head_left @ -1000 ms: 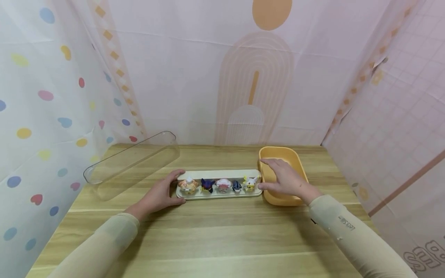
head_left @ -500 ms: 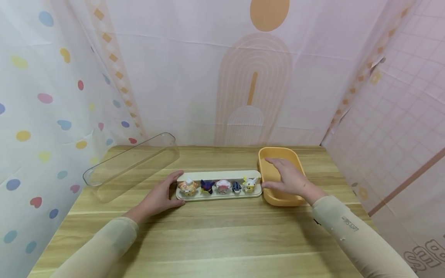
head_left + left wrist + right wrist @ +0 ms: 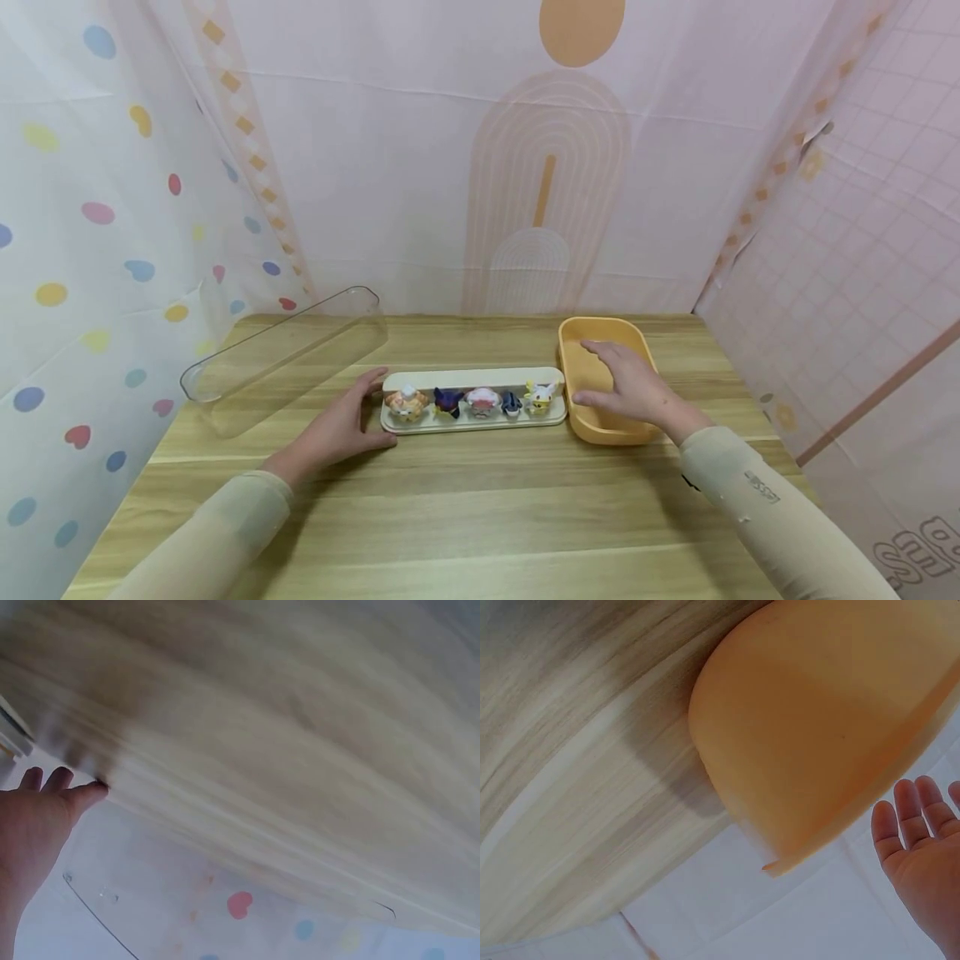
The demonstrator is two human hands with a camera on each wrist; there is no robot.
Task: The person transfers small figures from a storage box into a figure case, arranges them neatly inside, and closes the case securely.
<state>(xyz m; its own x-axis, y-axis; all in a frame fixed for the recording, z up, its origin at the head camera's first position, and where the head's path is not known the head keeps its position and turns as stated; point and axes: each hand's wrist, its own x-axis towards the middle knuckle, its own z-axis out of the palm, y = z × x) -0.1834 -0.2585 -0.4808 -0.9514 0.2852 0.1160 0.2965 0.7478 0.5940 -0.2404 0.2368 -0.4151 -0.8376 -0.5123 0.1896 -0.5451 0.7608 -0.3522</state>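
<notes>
A long cream display base [image 3: 472, 379] lies across the table with several small figurines in a row on it. From left to right come an orange-and-white one [image 3: 407, 404], a dark purple one [image 3: 447, 403], a pink-and-white one [image 3: 482, 402], a dark blue one [image 3: 512, 404] and a white-and-yellow one [image 3: 539, 398]. My left hand [image 3: 337, 431] is spread about the base's left end, thumb in front and fingers behind. Over the orange tray [image 3: 611, 437], right beside the base, hovers my right hand [image 3: 630, 387], fingers extended, holding nothing.
A clear plastic cover [image 3: 292, 350] lies slanted at the back left of the wooden table [image 3: 480, 517]. Patterned cloth [image 3: 390, 183] hangs behind the table and along both sides.
My right hand has drawn away to the right from the base's right end, farther over the orange tray. The left hand has eased slightly left. Base and figurines stay put.
</notes>
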